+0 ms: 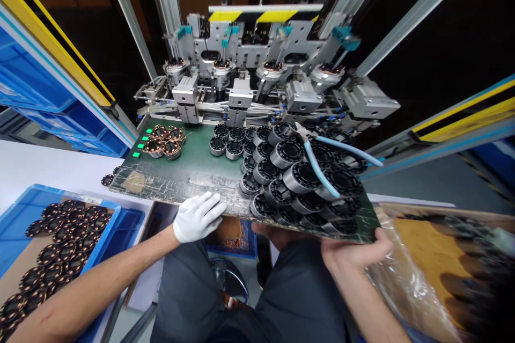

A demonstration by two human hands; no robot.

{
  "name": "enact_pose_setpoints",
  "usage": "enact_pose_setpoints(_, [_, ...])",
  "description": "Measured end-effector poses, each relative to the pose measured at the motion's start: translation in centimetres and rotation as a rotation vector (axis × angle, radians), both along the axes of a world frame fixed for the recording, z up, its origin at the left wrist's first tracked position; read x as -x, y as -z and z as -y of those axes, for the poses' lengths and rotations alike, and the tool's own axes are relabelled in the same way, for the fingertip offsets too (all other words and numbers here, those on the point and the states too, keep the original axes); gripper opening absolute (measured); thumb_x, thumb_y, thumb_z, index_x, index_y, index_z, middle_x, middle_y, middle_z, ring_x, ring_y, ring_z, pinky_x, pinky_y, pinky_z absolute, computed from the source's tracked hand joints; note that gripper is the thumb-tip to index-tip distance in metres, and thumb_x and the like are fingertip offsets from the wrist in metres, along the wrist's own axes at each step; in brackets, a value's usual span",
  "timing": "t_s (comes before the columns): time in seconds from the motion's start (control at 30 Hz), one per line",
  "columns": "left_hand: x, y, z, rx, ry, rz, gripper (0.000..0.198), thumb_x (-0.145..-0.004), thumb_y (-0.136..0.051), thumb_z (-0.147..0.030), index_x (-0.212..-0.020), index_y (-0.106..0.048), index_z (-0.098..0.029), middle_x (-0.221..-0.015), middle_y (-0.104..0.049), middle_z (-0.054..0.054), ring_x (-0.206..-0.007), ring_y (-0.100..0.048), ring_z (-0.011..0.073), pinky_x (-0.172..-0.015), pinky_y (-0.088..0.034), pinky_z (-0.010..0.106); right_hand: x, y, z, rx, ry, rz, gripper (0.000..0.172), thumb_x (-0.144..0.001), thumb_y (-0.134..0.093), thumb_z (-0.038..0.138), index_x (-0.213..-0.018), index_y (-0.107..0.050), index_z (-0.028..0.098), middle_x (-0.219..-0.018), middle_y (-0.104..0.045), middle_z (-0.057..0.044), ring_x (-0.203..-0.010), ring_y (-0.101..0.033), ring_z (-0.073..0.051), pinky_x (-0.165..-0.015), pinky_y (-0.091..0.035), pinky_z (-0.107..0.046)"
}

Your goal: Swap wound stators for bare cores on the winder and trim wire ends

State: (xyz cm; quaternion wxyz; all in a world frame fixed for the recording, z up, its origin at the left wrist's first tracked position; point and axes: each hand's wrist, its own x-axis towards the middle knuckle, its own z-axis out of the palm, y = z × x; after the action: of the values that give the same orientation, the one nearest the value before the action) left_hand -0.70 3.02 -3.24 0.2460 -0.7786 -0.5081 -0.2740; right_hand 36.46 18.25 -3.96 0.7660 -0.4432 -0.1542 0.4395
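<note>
My left hand [199, 218], in a white glove, lies with its fingers stretched out on the front edge of the green work board [189, 171]. My right hand [354, 252] is bare and holds the board's front right corner; its thumb shows at the edge, and the other fingers are mostly hidden beneath. Stacked on the right side of the board are many black-lined metal stator cores [300, 177]. Cutting pliers with light blue handles [319, 168] lie open on top of them. Several copper-wound stators [171, 150] stand at the back left of the board.
Behind the board stands a winding machine [241, 90] with several spindles, framed by metal posts. A blue crate [116, 219] of wound stators is at the left. To the right is a plastic-lined carton [406, 268]. Blue bins [60, 96] are stacked at the far left.
</note>
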Motion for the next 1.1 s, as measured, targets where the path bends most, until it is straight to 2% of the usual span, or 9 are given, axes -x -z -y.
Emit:
enact_pose_setpoints(0.5, [0.19,0.63,0.21,0.029,-0.014,-0.014,0.033,-0.107,-0.075,-0.039,-0.138,-0.081,-0.03,-0.134,-0.083,0.007,-0.126,-0.077,0.0273,-0.103,-0.058,0.039,0.0,0.0,-0.13,0.007,0.001,0.017,0.046,-0.081,-0.053,0.059,-0.1,-0.075,0.024,-0.115,-0.079,-0.003,-0.11,-0.074,-0.029,-0.07,-0.063,-0.04])
enact_pose_setpoints(0.67, [0.16,0.57,0.18,0.025,-0.011,-0.009,0.033,-0.107,-0.075,-0.038,-0.138,-0.08,-0.03,-0.134,-0.083,0.006,-0.126,-0.077,0.0265,-0.102,-0.058,0.039,0.27,-0.37,-0.06,0.025,0.003,0.051,0.046,-0.079,-0.053,0.061,-0.095,-0.074,0.024,-0.113,-0.078,-0.004,-0.113,-0.073,-0.031,-0.075,-0.065,-0.044])
enact_pose_setpoints(0.83, [0.11,0.37,0.11,0.021,-0.005,-0.003,0.03,-0.11,-0.071,-0.038,-0.136,-0.081,-0.029,-0.133,-0.084,0.005,-0.125,-0.076,0.0266,-0.101,-0.058,0.039,0.44,-0.58,0.09,0.019,0.007,0.013,0.045,-0.078,-0.058,0.06,-0.1,-0.073,0.024,-0.116,-0.077,-0.003,-0.112,-0.073,-0.03,-0.081,-0.066,-0.045])
enact_pose_setpoints(1.1, [0.24,0.73,0.32,0.048,-0.023,-0.031,0.037,-0.105,-0.077,-0.039,-0.14,-0.08,-0.031,-0.137,-0.082,0.008,-0.128,-0.076,0.0276,-0.104,-0.059,0.039,0.42,-0.49,0.07,0.022,0.001,0.033,0.046,-0.076,-0.059,0.062,-0.097,-0.071,0.023,-0.114,-0.077,-0.004,-0.116,-0.072,-0.031,-0.085,-0.066,-0.045])
